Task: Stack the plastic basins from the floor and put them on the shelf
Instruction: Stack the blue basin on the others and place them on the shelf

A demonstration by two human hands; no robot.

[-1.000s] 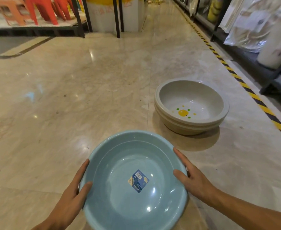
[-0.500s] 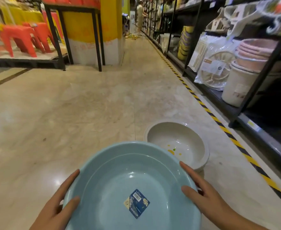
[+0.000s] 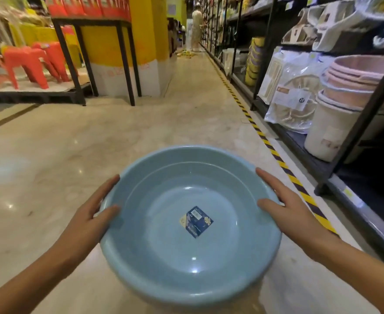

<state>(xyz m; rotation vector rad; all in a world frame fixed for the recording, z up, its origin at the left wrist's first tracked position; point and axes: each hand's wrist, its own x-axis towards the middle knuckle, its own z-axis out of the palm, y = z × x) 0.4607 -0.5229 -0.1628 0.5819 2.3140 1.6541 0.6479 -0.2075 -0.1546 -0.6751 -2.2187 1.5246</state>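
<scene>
Beige marble floor [image 3: 77, 155]: glossy, fills the aisle; yellow-black hazard tape [image 3: 274, 152] runs along its right edge, just in front of the shelving.
Shelf [image 3: 308, 152]: black metal rack on the right. Lowest board holds bagged goods and tubs.
Pillar [image 3: 127, 48]: yellow over white, left of the aisle, behind a black-legged stand.
Blue basin [image 3: 163, 264]: pale blue plastic, round, mouth up, centre-bottom of view. Held clear of the floor, tipped slightly toward the camera. Not on the shelf; it sits left of the tape line.
Tub stack [image 3: 347, 87]: pink basins nested in a cream bucket, on the shelf, well apart from the blue basin.
Red stools [image 3: 34, 62]: plastic, on a low platform at far left.
Left hand [image 3: 86, 225]: clamped on the basin's left rim, thumb inside over the lip, fingers along the outer edge.
Right hand [image 3: 286, 214]: clamped on the right rim, same grip, thumb inside.
Label [image 3: 196, 221]: dark blue square sticker, rotated like a diamond, stuck to the basin's inner bottom. Text too blurred to read.
Person [image 3: 196, 28]: far down the aisle, small, blurred.
</scene>
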